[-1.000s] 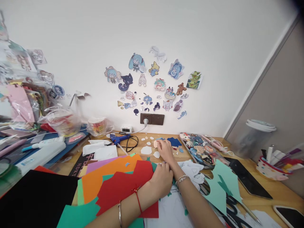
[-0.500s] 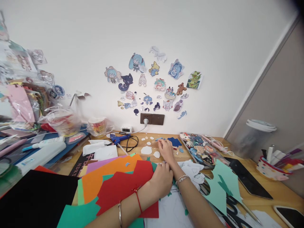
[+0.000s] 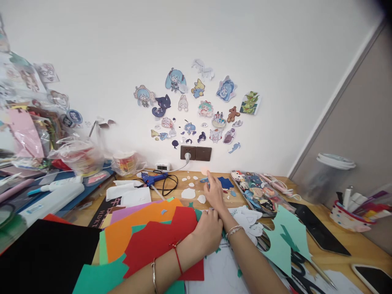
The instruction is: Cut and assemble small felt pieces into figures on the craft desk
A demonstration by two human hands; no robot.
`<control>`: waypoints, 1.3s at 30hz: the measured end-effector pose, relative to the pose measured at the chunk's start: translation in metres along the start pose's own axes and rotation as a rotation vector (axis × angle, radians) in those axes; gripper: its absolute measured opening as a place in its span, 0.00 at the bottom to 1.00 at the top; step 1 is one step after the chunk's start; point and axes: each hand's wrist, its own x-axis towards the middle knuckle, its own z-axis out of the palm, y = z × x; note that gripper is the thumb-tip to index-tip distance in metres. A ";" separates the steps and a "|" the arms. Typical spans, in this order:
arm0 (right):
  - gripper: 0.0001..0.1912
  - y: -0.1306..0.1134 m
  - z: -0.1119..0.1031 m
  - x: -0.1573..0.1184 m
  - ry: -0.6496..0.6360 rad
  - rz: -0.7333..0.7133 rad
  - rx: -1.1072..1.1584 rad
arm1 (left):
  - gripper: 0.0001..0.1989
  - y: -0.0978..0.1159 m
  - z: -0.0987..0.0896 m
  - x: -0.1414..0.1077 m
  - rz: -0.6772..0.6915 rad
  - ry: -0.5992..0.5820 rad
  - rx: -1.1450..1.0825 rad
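Observation:
My left hand [image 3: 209,231] is closed, its fingers curled beside my right wrist, over the edge of a red sheet [image 3: 162,237] and a white patterned sheet [image 3: 219,267]. Whatever its fingers may grip is hidden. Farther forward, my right hand [image 3: 213,192] hovers over the wooden table with its index finger stretched out and the fingers apart; I see nothing held in it. Near its fingertips lie a dark blue cut piece [image 3: 226,183] and a small blue piece [image 3: 203,180]. White cut shapes [image 3: 188,193] lie just to the left.
Orange [image 3: 125,232], black [image 3: 52,249] and green sheets spread on the left. A blue glue gun [image 3: 153,178] with a black cord lies behind them. On the right are a tray of cut-out figures [image 3: 257,192], mint sheets [image 3: 290,232], black-handled scissors [image 3: 300,271] and a pen cup [image 3: 352,218].
My right fingers have gone from pinched together to spread, with the index finger raised. My left hand has stayed in place.

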 end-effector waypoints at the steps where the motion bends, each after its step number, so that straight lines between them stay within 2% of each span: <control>1: 0.18 0.000 0.000 0.000 0.002 -0.004 0.007 | 0.11 0.000 0.000 0.000 0.000 0.000 0.000; 11: 0.09 0.001 0.000 -0.002 -0.041 -0.033 -0.024 | 0.11 0.000 0.000 0.001 -0.005 0.003 0.002; 19: 0.10 -0.001 -0.002 -0.001 0.002 0.017 -0.037 | 0.11 0.000 -0.001 0.001 0.000 0.001 -0.005; 27: 0.15 0.000 -0.004 0.001 0.018 -0.017 0.007 | 0.11 0.000 0.000 0.001 -0.005 0.006 -0.009; 33: 0.21 -0.004 -0.008 0.001 -0.006 -0.026 0.062 | 0.11 0.001 -0.001 0.000 -0.004 0.003 -0.005; 39: 0.20 -0.005 -0.008 0.001 -0.036 -0.019 0.114 | 0.11 0.001 0.000 0.000 -0.003 0.011 -0.009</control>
